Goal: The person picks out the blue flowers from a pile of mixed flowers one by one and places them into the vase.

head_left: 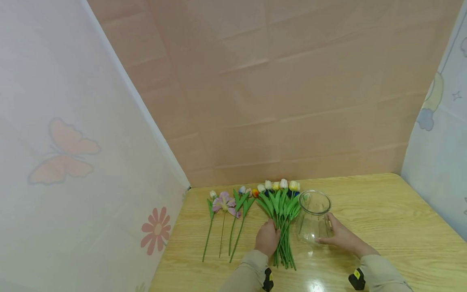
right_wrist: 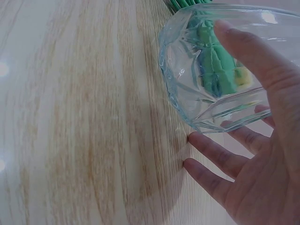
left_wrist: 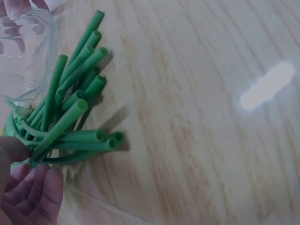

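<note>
A bunch of artificial tulips (head_left: 282,207) with white and yellow heads lies on the table, its green stems (left_wrist: 70,112) fanned toward the near edge. My left hand (head_left: 268,237) grips this bunch around the stems, thumb and fingers closing on them below the leaves. To its right stands a clear glass vase (head_left: 314,223), upright with its mouth up. My right hand (head_left: 343,235) holds the vase's right side, thumb (right_wrist: 243,47) on the near side and fingers (right_wrist: 225,157) spread around the far side. Through the glass, green leaves show.
Left of the bunch lie separate artificial flowers: a white tulip (head_left: 213,195), a purple flower (head_left: 224,202) and a blue-white tulip (head_left: 242,190) among them. A pink backdrop (head_left: 284,101) rises behind the wooden table (head_left: 368,211), with printed cloth walls (head_left: 91,162) at both sides.
</note>
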The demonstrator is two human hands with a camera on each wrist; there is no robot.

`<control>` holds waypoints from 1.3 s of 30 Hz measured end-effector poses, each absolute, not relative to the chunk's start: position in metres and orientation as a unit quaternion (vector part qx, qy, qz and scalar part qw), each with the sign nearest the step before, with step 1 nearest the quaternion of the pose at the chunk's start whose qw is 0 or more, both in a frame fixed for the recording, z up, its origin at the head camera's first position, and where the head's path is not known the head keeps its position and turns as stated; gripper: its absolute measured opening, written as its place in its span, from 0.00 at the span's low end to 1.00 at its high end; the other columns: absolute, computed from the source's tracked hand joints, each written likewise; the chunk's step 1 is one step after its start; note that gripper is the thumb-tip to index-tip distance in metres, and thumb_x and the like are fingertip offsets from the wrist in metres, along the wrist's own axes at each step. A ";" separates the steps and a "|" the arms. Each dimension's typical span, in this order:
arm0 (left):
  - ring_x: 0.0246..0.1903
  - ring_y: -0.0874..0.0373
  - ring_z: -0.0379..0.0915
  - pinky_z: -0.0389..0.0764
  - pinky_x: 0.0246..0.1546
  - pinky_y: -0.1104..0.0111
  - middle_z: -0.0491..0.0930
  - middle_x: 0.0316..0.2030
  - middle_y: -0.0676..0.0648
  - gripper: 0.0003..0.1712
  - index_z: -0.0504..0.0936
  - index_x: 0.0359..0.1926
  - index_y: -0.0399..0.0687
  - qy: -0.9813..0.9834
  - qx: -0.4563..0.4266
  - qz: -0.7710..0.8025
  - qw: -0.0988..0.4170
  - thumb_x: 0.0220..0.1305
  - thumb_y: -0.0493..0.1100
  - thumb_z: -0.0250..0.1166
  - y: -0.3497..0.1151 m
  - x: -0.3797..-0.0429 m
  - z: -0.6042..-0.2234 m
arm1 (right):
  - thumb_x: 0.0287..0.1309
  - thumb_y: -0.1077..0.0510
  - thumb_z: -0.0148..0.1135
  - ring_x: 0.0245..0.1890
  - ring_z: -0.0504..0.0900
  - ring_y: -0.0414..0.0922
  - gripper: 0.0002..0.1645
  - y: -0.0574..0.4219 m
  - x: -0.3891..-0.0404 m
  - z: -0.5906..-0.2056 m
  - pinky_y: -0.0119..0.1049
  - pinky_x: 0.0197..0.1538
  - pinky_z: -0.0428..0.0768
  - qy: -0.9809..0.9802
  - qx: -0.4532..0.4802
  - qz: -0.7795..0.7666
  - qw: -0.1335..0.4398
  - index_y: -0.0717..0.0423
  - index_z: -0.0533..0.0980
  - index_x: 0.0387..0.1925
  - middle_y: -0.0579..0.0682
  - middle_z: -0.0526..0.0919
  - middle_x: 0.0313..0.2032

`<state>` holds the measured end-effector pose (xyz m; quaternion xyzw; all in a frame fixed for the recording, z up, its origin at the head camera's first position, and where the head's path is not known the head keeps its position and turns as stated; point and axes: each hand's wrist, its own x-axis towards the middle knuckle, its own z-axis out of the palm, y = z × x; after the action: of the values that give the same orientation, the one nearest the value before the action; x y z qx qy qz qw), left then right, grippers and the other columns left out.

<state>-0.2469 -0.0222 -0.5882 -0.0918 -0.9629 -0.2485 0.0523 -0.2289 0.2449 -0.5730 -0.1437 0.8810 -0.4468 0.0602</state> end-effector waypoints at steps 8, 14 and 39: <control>0.11 0.66 0.55 0.58 0.13 0.74 0.59 0.14 0.57 0.17 0.66 0.24 0.51 -0.945 -0.078 -0.318 0.019 0.65 0.43 0.64 -0.025 -0.251 -0.593 | 0.49 0.46 0.73 0.58 0.60 0.83 0.68 0.246 -0.230 -0.574 0.73 0.56 0.63 0.876 -0.150 -0.454 0.060 0.66 0.36 0.73 0.83 0.42 0.67; 0.12 0.65 0.56 0.61 0.16 0.73 0.61 0.14 0.56 0.18 0.66 0.22 0.50 -0.919 -0.064 -0.390 0.001 0.64 0.40 0.64 -0.028 -0.250 -0.589 | 0.48 0.45 0.73 0.61 0.57 0.81 0.68 0.245 -0.230 -0.575 0.73 0.58 0.59 0.882 -0.145 -0.446 0.056 0.68 0.37 0.72 0.82 0.43 0.67; 0.20 0.64 0.70 0.74 0.20 0.72 0.77 0.32 0.42 0.11 0.73 0.49 0.35 -0.845 -0.068 -0.531 -0.017 0.73 0.38 0.53 -0.062 -0.264 -0.540 | 0.49 0.47 0.73 0.62 0.53 0.82 0.65 0.245 -0.229 -0.573 0.75 0.55 0.59 0.880 -0.149 -0.448 0.048 0.66 0.40 0.72 0.82 0.45 0.66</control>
<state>-0.2637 -0.0622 -0.5401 -0.0683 -0.8446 -0.5308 -0.0166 -0.2294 0.2455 -0.5726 -0.1490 0.8801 -0.4483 0.0482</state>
